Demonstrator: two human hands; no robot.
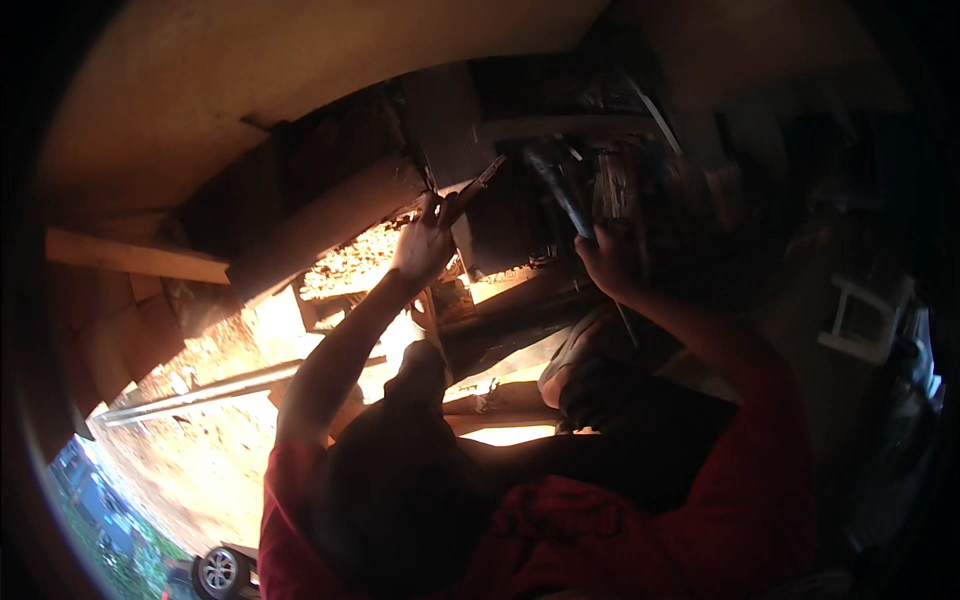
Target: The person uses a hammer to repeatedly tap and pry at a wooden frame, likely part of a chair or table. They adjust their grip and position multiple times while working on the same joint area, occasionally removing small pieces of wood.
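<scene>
Far left: plank (140,256), sloping down rightward; below it, car wheel (220,572) at the bottom edge. Sunlit ground (210,440) between, overexposed. Left hand (425,243), upper centre: fingers bent round a thin stick (484,180), narrow grip. Stick's long axis runs diagonally, tip pointing up and right, away from the body; exact kind too dim to tell. Next, long tool (566,195) in front of dark clutter, motion-blurred; long axis slants up and left from the right hand (609,262), far end toward the stick's tip but apart from it. Right hand is closed round the tool's near part, no wide gap in the grip. Lower centre, red shirt (640,545): dark lettering across the front, shadowed, hard to make out. Far right: white frame (862,320), tilted, well apart from both hands.
</scene>
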